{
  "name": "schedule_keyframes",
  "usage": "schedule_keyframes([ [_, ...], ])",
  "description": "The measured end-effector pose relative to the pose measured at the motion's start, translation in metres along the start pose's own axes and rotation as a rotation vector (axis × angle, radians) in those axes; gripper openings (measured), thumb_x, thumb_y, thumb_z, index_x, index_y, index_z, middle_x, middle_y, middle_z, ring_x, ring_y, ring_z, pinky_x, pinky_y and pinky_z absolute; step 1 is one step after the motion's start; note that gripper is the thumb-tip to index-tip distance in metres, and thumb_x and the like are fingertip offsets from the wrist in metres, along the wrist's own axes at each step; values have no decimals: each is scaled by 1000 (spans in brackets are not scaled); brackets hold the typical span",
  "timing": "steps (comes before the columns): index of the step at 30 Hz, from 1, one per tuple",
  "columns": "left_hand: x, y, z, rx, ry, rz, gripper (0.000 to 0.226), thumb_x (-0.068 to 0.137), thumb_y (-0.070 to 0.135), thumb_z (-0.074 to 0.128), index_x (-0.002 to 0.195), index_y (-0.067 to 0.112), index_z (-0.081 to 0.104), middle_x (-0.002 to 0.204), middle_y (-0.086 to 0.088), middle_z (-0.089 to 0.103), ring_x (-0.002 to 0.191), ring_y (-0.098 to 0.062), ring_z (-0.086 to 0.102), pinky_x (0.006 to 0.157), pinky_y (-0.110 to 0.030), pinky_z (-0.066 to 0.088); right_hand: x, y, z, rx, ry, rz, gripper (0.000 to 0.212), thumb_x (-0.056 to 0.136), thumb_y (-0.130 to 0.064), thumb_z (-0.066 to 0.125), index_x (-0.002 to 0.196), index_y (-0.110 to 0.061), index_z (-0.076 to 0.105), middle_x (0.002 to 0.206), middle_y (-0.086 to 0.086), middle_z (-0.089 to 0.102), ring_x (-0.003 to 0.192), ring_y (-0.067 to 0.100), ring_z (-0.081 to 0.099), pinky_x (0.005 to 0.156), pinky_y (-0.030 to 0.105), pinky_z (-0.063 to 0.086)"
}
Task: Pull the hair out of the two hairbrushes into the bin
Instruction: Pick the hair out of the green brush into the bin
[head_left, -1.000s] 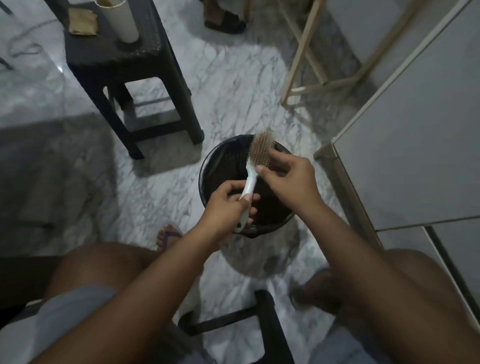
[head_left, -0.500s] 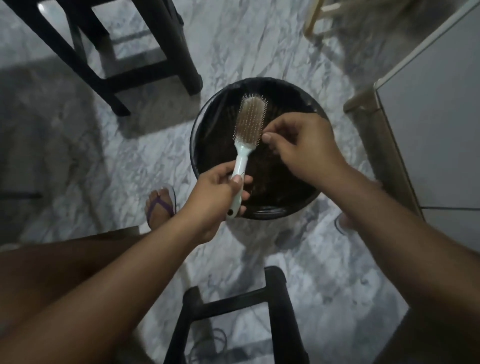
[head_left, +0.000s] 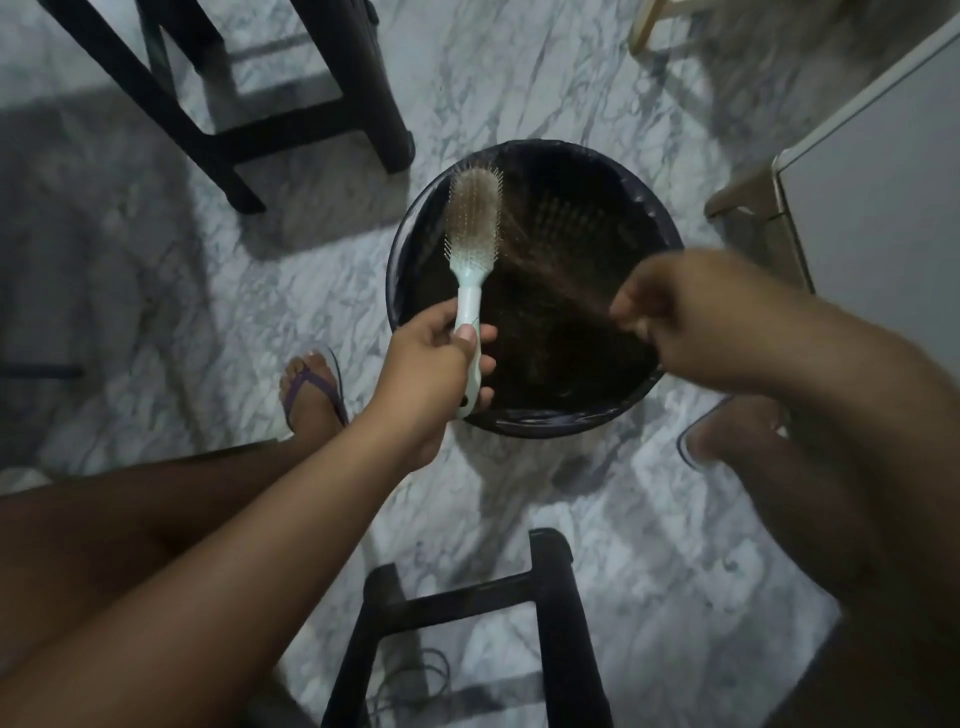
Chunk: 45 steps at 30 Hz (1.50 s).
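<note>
The right hand (head_left: 691, 317) has drawn away from the hairbrush (head_left: 472, 234), toward the bin's (head_left: 545, 422) right side; a blurred wisp of hair (head_left: 550, 270) now stretches between them.

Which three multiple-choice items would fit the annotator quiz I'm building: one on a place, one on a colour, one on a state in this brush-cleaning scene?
1. Where is the head of the hairbrush?
A. Over the bin
B. On a stool
C. Flat on the floor

2. What colour is its handle?
A. Black
B. Pale mint-white
C. Red

3. What state are its bristles in?
A. Bare
B. Matted with hair
C. Snapped off

Key:
1 A, the head overlaps the bin's dark opening.
2 B, the handle shows light against the dark bin.
3 B, a tan mat of hair covers the bristle pad.
</note>
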<state>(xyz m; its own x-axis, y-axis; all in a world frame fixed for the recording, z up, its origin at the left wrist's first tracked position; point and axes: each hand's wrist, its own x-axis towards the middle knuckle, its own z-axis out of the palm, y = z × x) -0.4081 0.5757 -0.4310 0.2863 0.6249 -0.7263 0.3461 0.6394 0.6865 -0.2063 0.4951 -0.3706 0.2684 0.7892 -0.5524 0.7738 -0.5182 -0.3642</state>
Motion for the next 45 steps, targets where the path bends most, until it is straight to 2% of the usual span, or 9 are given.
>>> schedule_keyframes([
  [3,-7,-2,-4,27,-35,66,37,104,13,48,141,20,52,107,1,69,77,-14,59,64,-33,52,10,7,10,-28,-81,29,59,91,-17,64,145,-21,40,142,11,50,124,29,55,97,34,48],
  [9,-19,-6,-9,43,-131,116,38,103,13,49,140,21,55,99,4,70,75,-15,57,64,-33,51,34,-26,26,651,144,-64,111,78,-51,79,159,-31,6,160,6,35,118,13,64,100,39,55],
  [12,-23,-5,-9,63,-153,145,40,103,13,49,141,22,54,96,6,69,73,-14,57,63,-32,50,45,-33,29,517,192,-143,81,82,-48,75,150,-18,42,117,1,73,96,3,70,89,28,58],
  [15,-22,1,-12,22,-134,185,40,104,11,47,141,24,54,97,4,67,72,-12,55,61,-29,49,45,-31,25,380,372,-200,23,96,-34,64,99,-17,79,79,-5,76,62,-4,63,65,11,50],
  [24,-29,-5,-4,-60,-164,168,40,104,8,46,140,23,56,95,1,62,70,-11,52,60,-28,46,60,-1,57,424,274,44,33,99,-29,61,71,-17,73,58,-6,66,45,-1,57,48,9,40],
  [30,-33,-14,-5,-18,-144,148,41,104,7,44,140,24,56,95,2,62,70,-9,52,61,-28,47,68,4,86,98,272,45,30,99,-24,56,89,-2,74,79,17,68,73,35,67,68,33,54],
  [36,-27,-13,-9,38,-72,146,43,105,8,43,144,23,52,94,4,61,65,-5,51,58,-29,46,67,-1,78,214,101,59,26,98,-20,52,117,-13,69,106,12,72,101,31,67,91,40,55],
  [41,-24,-8,-11,48,-63,171,42,105,8,43,141,27,53,95,5,61,65,-5,51,58,-28,46,45,9,8,270,-301,53,107,82,-28,80,160,-32,7,162,-1,30,144,20,38,110,29,39],
  [45,-22,-9,-12,70,-72,184,43,105,9,44,144,25,51,96,5,62,67,-6,52,59,-28,48,36,16,-20,385,-216,12,134,50,-62,82,158,-37,8,165,-3,23,147,18,34,116,37,36],
])
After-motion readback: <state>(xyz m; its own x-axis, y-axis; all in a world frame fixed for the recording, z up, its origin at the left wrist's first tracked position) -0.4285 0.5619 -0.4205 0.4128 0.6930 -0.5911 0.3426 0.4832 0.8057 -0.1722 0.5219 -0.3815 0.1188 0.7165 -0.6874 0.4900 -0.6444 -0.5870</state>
